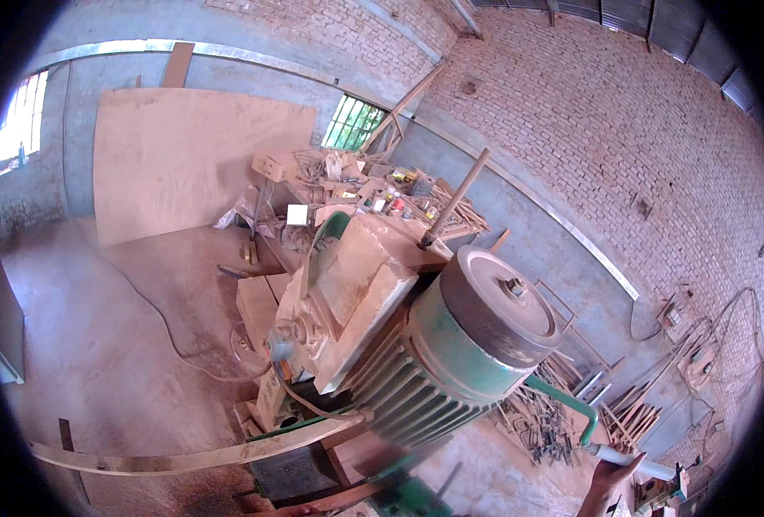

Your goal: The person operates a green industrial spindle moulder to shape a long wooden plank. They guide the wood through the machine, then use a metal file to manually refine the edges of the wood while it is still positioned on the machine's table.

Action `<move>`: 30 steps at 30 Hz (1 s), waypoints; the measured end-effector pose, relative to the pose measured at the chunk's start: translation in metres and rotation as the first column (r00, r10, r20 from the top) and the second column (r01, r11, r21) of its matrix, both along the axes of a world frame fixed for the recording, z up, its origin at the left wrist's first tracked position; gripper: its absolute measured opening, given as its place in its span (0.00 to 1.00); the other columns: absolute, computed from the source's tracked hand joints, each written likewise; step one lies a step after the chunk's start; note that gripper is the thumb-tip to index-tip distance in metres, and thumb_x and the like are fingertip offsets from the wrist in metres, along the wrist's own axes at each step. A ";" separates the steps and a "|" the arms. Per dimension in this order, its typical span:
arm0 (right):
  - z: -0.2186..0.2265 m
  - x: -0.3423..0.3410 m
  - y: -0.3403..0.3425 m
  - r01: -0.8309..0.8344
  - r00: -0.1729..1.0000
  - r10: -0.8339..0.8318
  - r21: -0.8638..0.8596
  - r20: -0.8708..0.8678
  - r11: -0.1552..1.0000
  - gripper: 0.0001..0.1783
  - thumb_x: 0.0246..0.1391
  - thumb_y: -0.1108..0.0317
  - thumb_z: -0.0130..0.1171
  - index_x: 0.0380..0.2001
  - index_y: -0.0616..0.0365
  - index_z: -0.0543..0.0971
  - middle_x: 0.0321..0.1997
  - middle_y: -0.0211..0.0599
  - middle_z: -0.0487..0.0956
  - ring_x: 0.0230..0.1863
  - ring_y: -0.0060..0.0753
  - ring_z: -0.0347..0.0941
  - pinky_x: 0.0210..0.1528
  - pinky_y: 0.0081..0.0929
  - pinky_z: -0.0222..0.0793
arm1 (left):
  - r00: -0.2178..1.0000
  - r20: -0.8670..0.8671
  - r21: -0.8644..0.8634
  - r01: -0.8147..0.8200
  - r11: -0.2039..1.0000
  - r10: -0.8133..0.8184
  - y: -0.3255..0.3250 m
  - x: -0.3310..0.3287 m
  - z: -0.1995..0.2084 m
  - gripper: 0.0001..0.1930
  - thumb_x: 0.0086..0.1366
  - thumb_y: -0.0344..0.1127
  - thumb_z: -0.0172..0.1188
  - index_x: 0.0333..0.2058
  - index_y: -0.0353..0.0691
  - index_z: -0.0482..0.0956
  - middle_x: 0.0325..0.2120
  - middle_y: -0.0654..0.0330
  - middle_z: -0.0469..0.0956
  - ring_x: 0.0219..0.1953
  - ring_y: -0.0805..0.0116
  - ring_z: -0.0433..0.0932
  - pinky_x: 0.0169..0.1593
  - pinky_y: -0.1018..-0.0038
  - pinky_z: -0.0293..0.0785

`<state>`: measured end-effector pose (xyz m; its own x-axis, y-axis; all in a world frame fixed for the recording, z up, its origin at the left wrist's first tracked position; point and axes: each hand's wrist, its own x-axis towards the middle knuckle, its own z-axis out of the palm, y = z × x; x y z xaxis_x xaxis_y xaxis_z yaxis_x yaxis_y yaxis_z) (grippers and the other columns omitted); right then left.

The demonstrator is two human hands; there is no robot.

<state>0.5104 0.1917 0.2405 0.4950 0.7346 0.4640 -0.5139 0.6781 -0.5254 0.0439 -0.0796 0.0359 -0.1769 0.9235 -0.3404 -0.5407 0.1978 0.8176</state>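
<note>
My right hand (604, 487) comes up from the lower right edge and closes around the white grip (636, 464) of a bent green lever (567, 403). The lever runs up to a large green ribbed electric motor (438, 370) with a round grey pulley disc (501, 303) on its end. A dust-covered beige machine housing (343, 297) sits against the motor's left side. My left hand is out of sight.
A long pale strip (183, 458) curves across the lower left, below the machine. A cluttered workbench (373, 194) and a large plywood sheet (183, 155) stand behind. Scrap wood and metal pieces (541, 422) lie on the dusty floor by the brick wall. A cable (162, 323) trails over the floor.
</note>
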 end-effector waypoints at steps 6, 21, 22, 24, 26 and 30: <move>0.001 0.000 0.000 0.028 1.000 -0.028 -0.029 -0.002 0.999 0.22 0.54 0.46 0.48 0.23 0.55 0.65 0.20 0.32 0.65 0.25 0.29 0.65 0.35 0.28 0.64 | 1.000 -0.022 0.051 0.000 0.999 0.002 0.001 0.003 -0.015 0.11 0.58 0.34 0.52 0.35 0.34 0.76 0.27 0.63 0.76 0.29 0.74 0.73 0.32 0.78 0.70; 0.000 0.002 0.002 -0.014 1.000 0.014 0.003 -0.005 1.000 0.22 0.54 0.46 0.48 0.22 0.54 0.65 0.19 0.31 0.65 0.23 0.28 0.63 0.33 0.27 0.63 | 0.999 0.035 0.048 -0.005 0.999 0.003 -0.003 0.001 0.011 0.08 0.59 0.33 0.52 0.33 0.36 0.77 0.27 0.64 0.76 0.30 0.75 0.73 0.34 0.78 0.69; 0.000 0.001 0.001 -0.017 1.000 0.017 0.005 -0.005 1.000 0.22 0.54 0.46 0.48 0.22 0.54 0.65 0.19 0.31 0.65 0.23 0.28 0.63 0.33 0.27 0.63 | 1.000 0.027 0.060 0.004 0.998 -0.006 -0.003 -0.001 0.014 0.08 0.59 0.33 0.52 0.33 0.36 0.77 0.27 0.64 0.76 0.30 0.75 0.73 0.34 0.78 0.69; 0.001 -0.001 -0.001 -0.024 1.000 0.024 0.010 -0.006 1.000 0.22 0.54 0.46 0.48 0.22 0.54 0.65 0.19 0.31 0.65 0.23 0.28 0.63 0.33 0.27 0.63 | 0.999 0.031 0.072 0.012 0.997 -0.015 -0.003 -0.002 0.016 0.08 0.59 0.32 0.52 0.33 0.36 0.77 0.27 0.64 0.76 0.30 0.75 0.73 0.35 0.78 0.69; 0.006 -0.013 -0.004 0.013 0.999 -0.013 -0.007 -0.034 1.000 0.21 0.54 0.47 0.48 0.22 0.54 0.65 0.19 0.31 0.65 0.23 0.28 0.63 0.33 0.27 0.64 | 0.998 0.054 0.073 0.008 0.997 -0.012 -0.002 -0.002 0.015 0.08 0.59 0.32 0.52 0.33 0.36 0.77 0.26 0.65 0.76 0.30 0.75 0.73 0.35 0.78 0.69; -0.001 0.006 0.005 -0.015 1.000 0.015 0.017 -0.027 1.000 0.21 0.53 0.48 0.50 0.23 0.55 0.66 0.19 0.32 0.66 0.24 0.28 0.64 0.32 0.26 0.64 | 0.999 0.035 0.083 0.004 0.997 -0.007 -0.002 -0.002 0.005 0.08 0.58 0.32 0.52 0.32 0.36 0.77 0.26 0.65 0.76 0.30 0.76 0.73 0.35 0.78 0.69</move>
